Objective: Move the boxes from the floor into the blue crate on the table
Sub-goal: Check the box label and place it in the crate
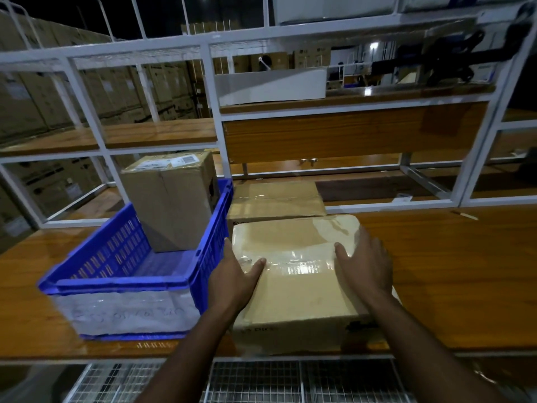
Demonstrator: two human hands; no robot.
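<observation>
While the left hand (235, 274) grips the left edge of the taped box (296, 286), thumb on top, the right hand (364, 266) wraps over its right edge. Between them the box rests on the wooden table (450, 271). Just left of the left hand stands the blue crate (116, 283), with a taller box (171, 205) inside at its far end. Beyond the hands lies another flat box (276, 199).

Glossy wooden table (450, 271), perforated plastic crate (116, 254), tape-shiny cardboard box (296, 286).

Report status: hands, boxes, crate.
Left hand, right hand grip taped box at table front edge, beside blue crate. Tall box already inside. Third box behind, not blocking.
</observation>
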